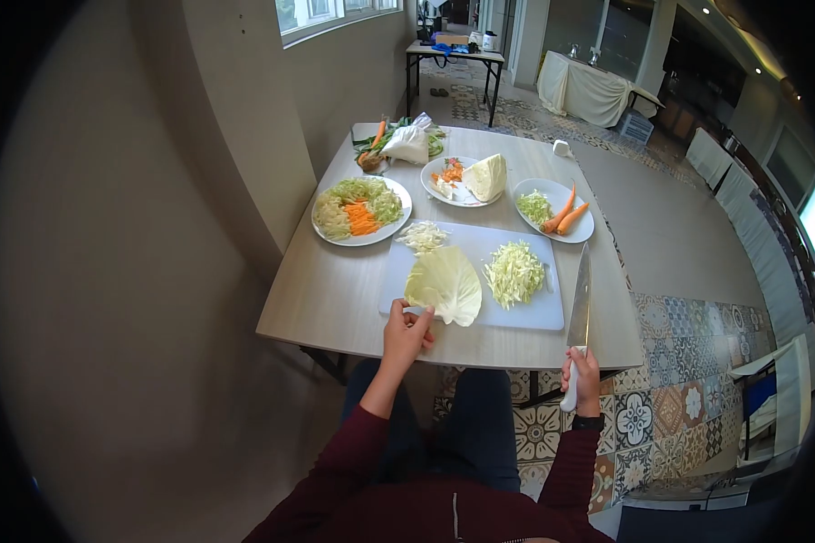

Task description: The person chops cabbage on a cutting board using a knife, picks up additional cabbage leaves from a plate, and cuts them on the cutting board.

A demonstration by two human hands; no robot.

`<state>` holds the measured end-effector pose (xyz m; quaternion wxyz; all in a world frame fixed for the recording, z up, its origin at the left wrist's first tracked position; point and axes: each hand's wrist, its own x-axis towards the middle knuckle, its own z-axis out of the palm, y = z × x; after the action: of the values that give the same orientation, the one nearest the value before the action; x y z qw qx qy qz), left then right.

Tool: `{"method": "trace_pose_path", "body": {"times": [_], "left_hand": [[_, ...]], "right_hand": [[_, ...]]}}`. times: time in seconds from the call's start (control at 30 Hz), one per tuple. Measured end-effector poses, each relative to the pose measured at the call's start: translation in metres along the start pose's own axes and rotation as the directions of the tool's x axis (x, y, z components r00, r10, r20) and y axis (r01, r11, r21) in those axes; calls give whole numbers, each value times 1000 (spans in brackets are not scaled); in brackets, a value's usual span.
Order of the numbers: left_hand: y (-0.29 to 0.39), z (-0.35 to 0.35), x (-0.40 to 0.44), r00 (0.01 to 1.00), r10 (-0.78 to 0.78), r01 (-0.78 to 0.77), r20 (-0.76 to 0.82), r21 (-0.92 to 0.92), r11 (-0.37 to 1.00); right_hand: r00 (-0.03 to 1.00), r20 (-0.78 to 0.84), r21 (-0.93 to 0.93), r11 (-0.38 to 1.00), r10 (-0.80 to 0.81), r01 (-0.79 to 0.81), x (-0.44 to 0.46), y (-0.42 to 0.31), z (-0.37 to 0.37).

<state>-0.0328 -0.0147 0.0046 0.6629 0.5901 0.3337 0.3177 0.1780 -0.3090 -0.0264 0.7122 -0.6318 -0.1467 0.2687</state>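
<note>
My left hand [409, 333] pinches the lower edge of a pale green cabbage leaf [447, 282], which lies on a white cutting board [541, 312]. My right hand [583, 372] is closed round the white handle of a large knife [581, 303]; its blade points away from me, just right of the board. On the board's right part sits a pile of shredded cabbage [514, 273]. A smaller pile of pale shreds [423, 236] lies at the board's back left, behind the leaf.
Behind the board stand a plate of shredded vegetables [362, 211], a plate with a cabbage piece [485, 178] and a plate with carrots [566, 217]. Farther back are a plastic bag [407, 143] and a small white object [560, 148]. A wall [235, 118] rises left.
</note>
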Motion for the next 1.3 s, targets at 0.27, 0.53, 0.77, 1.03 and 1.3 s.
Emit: {"method": "trace_pose_path", "body": {"times": [0.27,0.53,0.77,1.03,1.3], "left_hand": [[21,-46,-2,953,299,-275,40,520,809],[18,-60,-2,912,362,-409,192,485,773],[21,-44,5,793,452,-593,409,688,419],[-6,-55,19,739,670,-612,65,480,629],[-6,-80,29,787,548,-489,-283,255,834]], "right_hand": [[1000,8,4,1000,8,-9,-2,-2,3],[1000,10,3,1000,23,-23,-3,-3,2],[1000,8,3,1000,28,-28,-4,-4,2],[999,-2,20,999,38,-38,-5,-5,5],[980,171,-77,993,98,-86,-10,-56,27]]}}
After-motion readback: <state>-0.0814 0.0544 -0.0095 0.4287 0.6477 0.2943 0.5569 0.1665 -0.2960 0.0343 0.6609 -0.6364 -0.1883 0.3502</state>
